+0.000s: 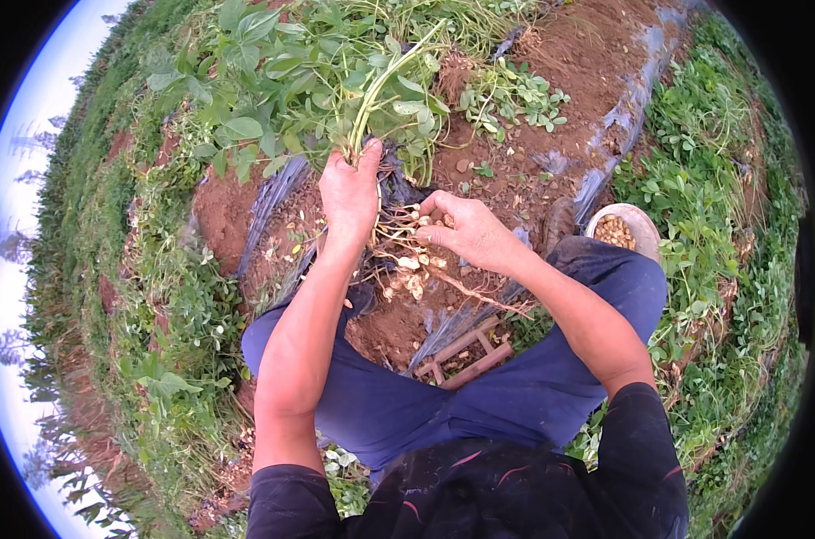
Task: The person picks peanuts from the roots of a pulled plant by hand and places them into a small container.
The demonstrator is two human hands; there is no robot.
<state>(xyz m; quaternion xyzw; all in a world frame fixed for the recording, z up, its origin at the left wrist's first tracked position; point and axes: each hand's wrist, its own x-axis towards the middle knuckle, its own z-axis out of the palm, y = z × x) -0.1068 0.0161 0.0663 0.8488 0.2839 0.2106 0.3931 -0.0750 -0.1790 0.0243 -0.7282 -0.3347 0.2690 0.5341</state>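
My left hand (353, 185) grips the green stems of an uprooted peanut plant (384, 84). Its leafy tops spread away from me, past the fist. Below that hand hang the roots, with a cluster of pale peanut pods (410, 266) and one long thin taproot (478, 293) pointing to the right. My right hand (471, 232) is at the right side of the cluster, thumb and fingers curled around some pods. The fingers partly hide what they grip.
A white bucket (643, 229) holding peanut pods stands beyond my right knee. Between my legs is a wooden frame (478, 354), perhaps a stool. Strips of plastic film (613, 148) lie along the reddish soil (569, 60). Pulled plants (508, 101) lie ahead; green rows (710, 168) flank me.
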